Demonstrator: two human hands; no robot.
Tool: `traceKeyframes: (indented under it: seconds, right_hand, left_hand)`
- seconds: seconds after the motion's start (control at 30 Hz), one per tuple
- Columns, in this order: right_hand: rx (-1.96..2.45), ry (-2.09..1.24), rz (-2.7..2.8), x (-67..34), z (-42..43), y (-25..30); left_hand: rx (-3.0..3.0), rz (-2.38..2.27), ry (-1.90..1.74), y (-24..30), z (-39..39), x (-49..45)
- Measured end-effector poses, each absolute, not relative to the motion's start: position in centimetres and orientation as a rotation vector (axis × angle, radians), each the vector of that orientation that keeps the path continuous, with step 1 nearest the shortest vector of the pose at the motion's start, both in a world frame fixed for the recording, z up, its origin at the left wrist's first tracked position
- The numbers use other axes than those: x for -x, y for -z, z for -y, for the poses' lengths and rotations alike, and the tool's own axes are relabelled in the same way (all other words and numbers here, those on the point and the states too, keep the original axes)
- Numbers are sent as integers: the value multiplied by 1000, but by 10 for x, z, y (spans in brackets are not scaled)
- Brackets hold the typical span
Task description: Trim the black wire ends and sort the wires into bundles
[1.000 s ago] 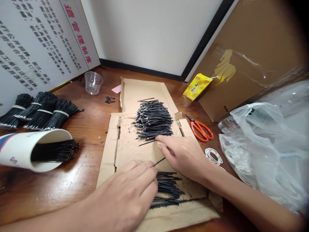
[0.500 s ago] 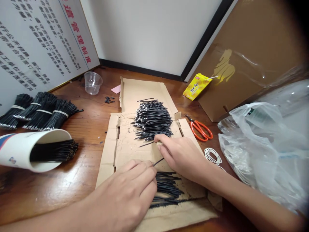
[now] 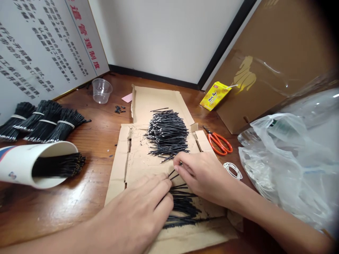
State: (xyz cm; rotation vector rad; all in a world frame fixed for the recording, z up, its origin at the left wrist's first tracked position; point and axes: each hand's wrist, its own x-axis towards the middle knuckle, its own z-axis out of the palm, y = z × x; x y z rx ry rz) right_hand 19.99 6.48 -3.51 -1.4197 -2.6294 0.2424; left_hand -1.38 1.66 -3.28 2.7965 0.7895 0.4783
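A heap of short black wires [image 3: 167,133] lies on flattened cardboard [image 3: 159,97]. My right hand [image 3: 202,176] sits just below the heap, fingers pinched on a couple of black wires at its near edge. My left hand [image 3: 137,215] lies on the cardboard with fingers curled over a smaller pile of black wires [image 3: 184,208], its fingertips touching the wires that the right hand brings.
Tied wire bundles [image 3: 42,121] lie far left. A tipped paper cup [image 3: 29,164] holds more wires. Orange scissors [image 3: 218,143], white rubber bands [image 3: 233,170], a plastic bag [image 3: 288,162], a yellow drink carton [image 3: 215,95], a clear cup [image 3: 101,90] and a brown box [image 3: 272,60] surround the cardboard.
My right hand has drawn back from the heap's edge toward my left hand, dragging a couple of wires. My left hand has barely moved.
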Motion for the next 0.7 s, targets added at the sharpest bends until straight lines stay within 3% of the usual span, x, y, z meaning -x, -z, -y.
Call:
traceKeyframes:
  seconds: [0.53,0.7]
  right_hand:
    - [1580,53,2704,-206,-81,35]
    - [1533,-7,2631,-207,-80,36]
  left_hand:
    - [-2843,-720,-527,22,-18,19]
    - [-2851,-711,-499,23,-19,19]
